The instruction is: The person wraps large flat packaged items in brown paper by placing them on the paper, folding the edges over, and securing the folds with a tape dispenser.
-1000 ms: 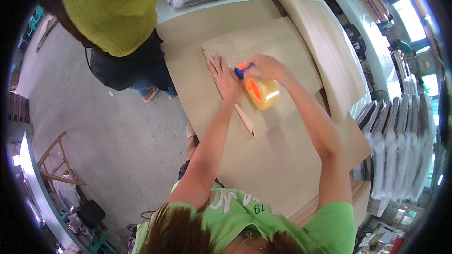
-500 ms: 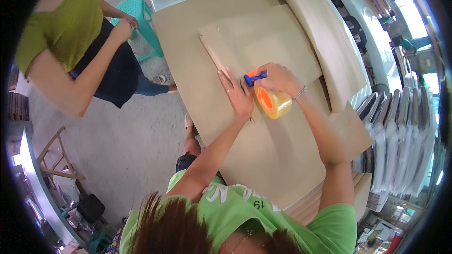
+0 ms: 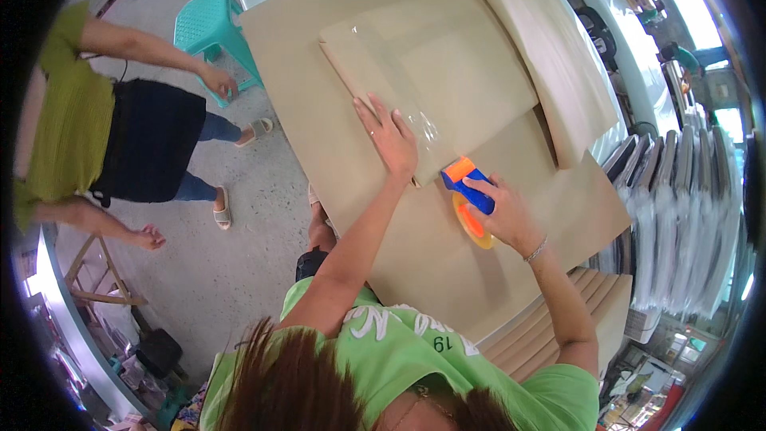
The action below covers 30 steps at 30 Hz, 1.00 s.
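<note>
- the left hand [image 3: 391, 146] is spread flat, palm down, near the folded edge [image 3: 340, 66] of the smaller brown sheet [image 3: 467, 56].
- the right hand [image 3: 511, 211] grips a blue-and-orange tape dispenser [image 3: 481, 189] with its roll of clear tape [image 3: 482, 238], just beside the near corner of that sheet.
- the smaller sheet lies on a larger brown sheet [image 3: 550, 207]; glossy clear tape [image 3: 428, 125] shows by the left hand's fingers.
- whether tape spans from there to the dispenser is too faint to tell.
- if the left hand pressed too lightly, a tug from the dispenser could drag the smaller sheet askew or open its fold.
- slack tape could wrinkle or stick to itself.
- the dispenser's front edge, tilted into the paper, could nick it or catch the left hand's fingers.
</note>
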Motion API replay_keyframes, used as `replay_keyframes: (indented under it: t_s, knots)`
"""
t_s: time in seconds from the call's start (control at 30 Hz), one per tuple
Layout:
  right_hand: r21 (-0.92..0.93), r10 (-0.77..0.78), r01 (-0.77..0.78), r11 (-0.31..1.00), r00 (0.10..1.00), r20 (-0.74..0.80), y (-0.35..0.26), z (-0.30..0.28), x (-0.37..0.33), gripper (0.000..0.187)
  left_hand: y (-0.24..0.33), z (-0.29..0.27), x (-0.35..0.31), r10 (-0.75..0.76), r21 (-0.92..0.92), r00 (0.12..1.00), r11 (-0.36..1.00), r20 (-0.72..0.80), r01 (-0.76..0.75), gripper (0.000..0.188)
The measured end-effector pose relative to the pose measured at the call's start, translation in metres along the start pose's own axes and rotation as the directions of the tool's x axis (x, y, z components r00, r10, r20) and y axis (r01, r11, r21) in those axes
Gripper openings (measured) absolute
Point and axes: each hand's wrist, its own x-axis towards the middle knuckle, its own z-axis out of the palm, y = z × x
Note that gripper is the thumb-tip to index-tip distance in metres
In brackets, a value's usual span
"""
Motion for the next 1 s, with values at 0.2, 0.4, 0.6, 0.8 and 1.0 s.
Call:
replay_keyframes:
  t_s: [0.2,0.4,0.6,0.8,1.0]
  knots:
    - [0.02,0.034,-0.033,0.999,0.999,-0.032,0.002,0.01,-0.013,0.043,0.001,-0.001,0.003,-0.017,0.013,1.0,1.0,0.015,0.016,0.058]
    - [-0.073,-0.051,0.042,0.996,0.991,-0.12,0.013,0.019,-0.017,0.043,0.002,0.001,0.002,-0.017,0.025,1.0,1.0,0.009,0.017,0.058]
    - [-0.018,-0.044,0.043,0.999,0.993,-0.112,0.005,0.013,-0.019,0.043,0.0,0.003,0.001,-0.022,0.018,1.0,1.0,-0.014,0.022,0.059]
    - [0.03,0.015,-0.012,0.999,0.995,-0.1,0.007,0.018,-0.028,0.045,0.0,0.0,0.0,-0.025,0.015,1.0,1.0,0.001,0.025,0.059]
    - [0.003,0.069,-0.069,0.998,0.994,0.088,-0.004,0.001,0.001,0.043,0.005,-0.002,0.001,-0.052,-0.01,0.998,0.999,0.029,0.052,0.059]
